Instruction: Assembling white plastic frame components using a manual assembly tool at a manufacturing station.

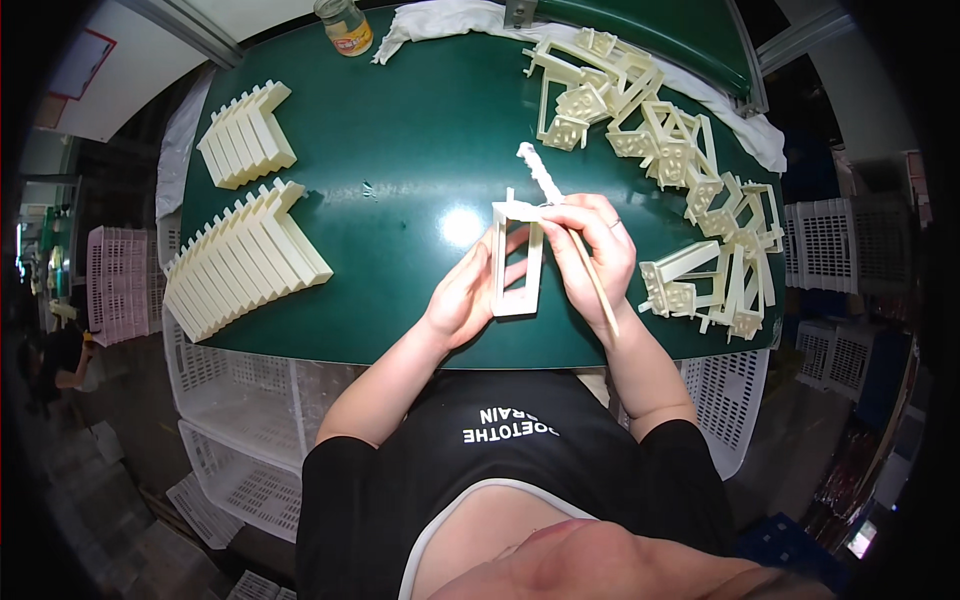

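Note:
My left hand [462,290] is closed around the left side of a cream plastic frame [534,265], a tall open rectangle with a small peg on its top end. Between the fingers of my right hand [605,250] is a thin wooden stick [606,305]. White fluffy material [540,172] is wrapped around the stick's far end, which points away from me past the frame. The right fingertips meet the frame's top right corner; whether they press on it, I cannot tell.
On the green table [400,130], two neat rows of cream frames [245,260] stand at left. A loose heap of similar frames [665,150] curves along the right. A glass jar [345,28] and white cloth [440,18] lie at the far edge. White crates [240,400] sit below.

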Action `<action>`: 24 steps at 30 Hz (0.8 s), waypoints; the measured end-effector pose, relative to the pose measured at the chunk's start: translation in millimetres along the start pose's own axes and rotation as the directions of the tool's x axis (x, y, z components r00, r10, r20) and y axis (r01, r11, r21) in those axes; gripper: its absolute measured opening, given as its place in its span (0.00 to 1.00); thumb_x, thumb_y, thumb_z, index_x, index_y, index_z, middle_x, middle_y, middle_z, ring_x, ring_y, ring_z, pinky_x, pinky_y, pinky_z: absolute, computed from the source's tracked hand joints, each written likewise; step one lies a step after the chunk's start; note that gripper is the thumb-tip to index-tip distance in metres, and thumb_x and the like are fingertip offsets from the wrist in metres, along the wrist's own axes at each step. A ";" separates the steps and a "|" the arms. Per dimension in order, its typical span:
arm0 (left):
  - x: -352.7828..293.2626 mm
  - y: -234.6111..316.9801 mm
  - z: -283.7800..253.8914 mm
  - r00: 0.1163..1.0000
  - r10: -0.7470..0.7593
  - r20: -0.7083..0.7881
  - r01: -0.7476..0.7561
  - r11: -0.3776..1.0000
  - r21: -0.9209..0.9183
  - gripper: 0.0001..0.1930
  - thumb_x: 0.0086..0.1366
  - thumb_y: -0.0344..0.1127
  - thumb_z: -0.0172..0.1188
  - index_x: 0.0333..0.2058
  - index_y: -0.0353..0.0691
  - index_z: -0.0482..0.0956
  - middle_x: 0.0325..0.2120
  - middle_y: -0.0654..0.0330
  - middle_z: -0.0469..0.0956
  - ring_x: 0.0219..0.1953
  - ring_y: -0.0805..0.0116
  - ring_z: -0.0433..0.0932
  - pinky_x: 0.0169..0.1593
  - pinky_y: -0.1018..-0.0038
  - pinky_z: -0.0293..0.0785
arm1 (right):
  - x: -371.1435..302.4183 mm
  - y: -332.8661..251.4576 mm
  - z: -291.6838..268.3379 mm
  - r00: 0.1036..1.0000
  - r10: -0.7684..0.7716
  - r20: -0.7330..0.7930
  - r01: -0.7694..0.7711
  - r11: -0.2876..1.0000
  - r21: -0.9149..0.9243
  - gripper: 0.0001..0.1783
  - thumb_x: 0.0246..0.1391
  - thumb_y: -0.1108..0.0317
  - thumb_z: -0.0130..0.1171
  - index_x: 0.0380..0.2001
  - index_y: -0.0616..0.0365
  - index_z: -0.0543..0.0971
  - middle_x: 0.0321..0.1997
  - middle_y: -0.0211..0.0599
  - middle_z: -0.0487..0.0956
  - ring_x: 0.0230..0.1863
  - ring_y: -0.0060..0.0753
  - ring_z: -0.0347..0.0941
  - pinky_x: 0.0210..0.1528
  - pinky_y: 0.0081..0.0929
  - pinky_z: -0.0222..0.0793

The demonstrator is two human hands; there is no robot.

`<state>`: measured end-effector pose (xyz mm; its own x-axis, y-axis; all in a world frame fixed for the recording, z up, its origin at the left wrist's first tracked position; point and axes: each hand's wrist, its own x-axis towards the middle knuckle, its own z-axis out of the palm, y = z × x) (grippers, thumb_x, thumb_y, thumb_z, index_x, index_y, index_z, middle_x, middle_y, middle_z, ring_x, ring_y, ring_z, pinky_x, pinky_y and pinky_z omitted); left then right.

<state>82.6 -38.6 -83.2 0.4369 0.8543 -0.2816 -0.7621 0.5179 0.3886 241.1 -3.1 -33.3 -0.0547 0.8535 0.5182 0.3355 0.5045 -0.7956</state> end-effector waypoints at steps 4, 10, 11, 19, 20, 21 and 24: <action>6.7 -1.4 -22.3 0.984 -0.121 0.133 0.126 0.992 -0.027 0.28 0.73 0.56 0.27 0.69 0.63 0.37 0.58 0.49 0.65 0.50 0.56 0.76 0.56 0.57 0.74 | -3.5 2.9 8.2 0.998 -0.037 0.047 0.036 0.999 0.022 0.08 0.47 0.82 0.63 0.33 0.63 0.80 0.35 0.40 0.77 0.34 0.31 0.75 0.36 0.22 0.71; 8.7 1.3 -32.7 0.979 -0.070 0.189 0.094 0.989 -0.117 0.28 0.73 0.56 0.27 0.69 0.63 0.40 0.57 0.49 0.66 0.49 0.61 0.76 0.52 0.62 0.77 | -25.3 3.7 -27.8 0.983 0.169 -0.073 -0.129 0.915 0.382 0.15 0.67 0.65 0.41 0.35 0.66 0.72 0.29 0.43 0.73 0.27 0.27 0.73 0.28 0.21 0.73; 8.4 1.3 -33.6 0.976 -0.068 0.206 0.098 0.986 -0.138 0.28 0.73 0.56 0.27 0.69 0.63 0.41 0.57 0.49 0.66 0.48 0.61 0.76 0.51 0.62 0.77 | -27.9 1.3 -28.7 0.981 0.189 -0.051 -0.144 0.874 0.464 0.15 0.66 0.64 0.46 0.33 0.65 0.74 0.28 0.42 0.76 0.25 0.25 0.73 0.28 0.19 0.70; 11.8 -2.4 -33.1 0.981 -0.088 0.174 0.117 0.979 -0.165 0.27 0.74 0.56 0.27 0.68 0.61 0.44 0.54 0.50 0.68 0.45 0.62 0.76 0.48 0.63 0.78 | -43.6 -7.2 -7.1 0.867 0.048 0.496 -0.113 0.988 0.103 0.08 0.50 0.78 0.59 0.18 0.62 0.77 0.20 0.37 0.79 0.21 0.31 0.76 0.23 0.25 0.70; 11.6 -3.4 -34.8 0.981 -0.082 0.175 0.113 0.977 -0.181 0.27 0.74 0.55 0.27 0.68 0.61 0.44 0.53 0.51 0.68 0.44 0.62 0.76 0.47 0.64 0.78 | -40.3 -8.6 -4.4 0.876 0.015 0.483 -0.084 0.989 0.121 0.10 0.51 0.78 0.59 0.17 0.62 0.76 0.19 0.36 0.78 0.18 0.30 0.75 0.22 0.25 0.69; 10.6 -3.8 -34.2 0.981 -0.080 0.178 0.115 0.974 -0.197 0.27 0.74 0.55 0.27 0.68 0.61 0.44 0.51 0.51 0.69 0.44 0.62 0.75 0.47 0.64 0.78 | -39.1 -6.4 -4.3 0.877 0.018 0.481 -0.085 0.989 0.120 0.10 0.51 0.78 0.59 0.17 0.62 0.76 0.19 0.36 0.78 0.18 0.30 0.75 0.22 0.25 0.69; 8.8 2.1 -30.0 0.979 -0.090 0.181 0.119 0.981 -0.154 0.27 0.74 0.55 0.27 0.69 0.60 0.43 0.50 0.52 0.70 0.43 0.62 0.76 0.46 0.66 0.78 | -28.6 5.1 -4.1 0.895 -0.016 0.447 0.008 1.000 0.020 0.12 0.54 0.77 0.57 0.16 0.62 0.75 0.18 0.36 0.77 0.18 0.30 0.75 0.20 0.24 0.68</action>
<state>70.6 -31.3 -111.2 0.5831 0.7980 -0.1520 -0.7692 0.6026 0.2127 248.2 -25.4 -50.8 -0.4743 0.8137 0.3361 0.3166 0.5138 -0.7973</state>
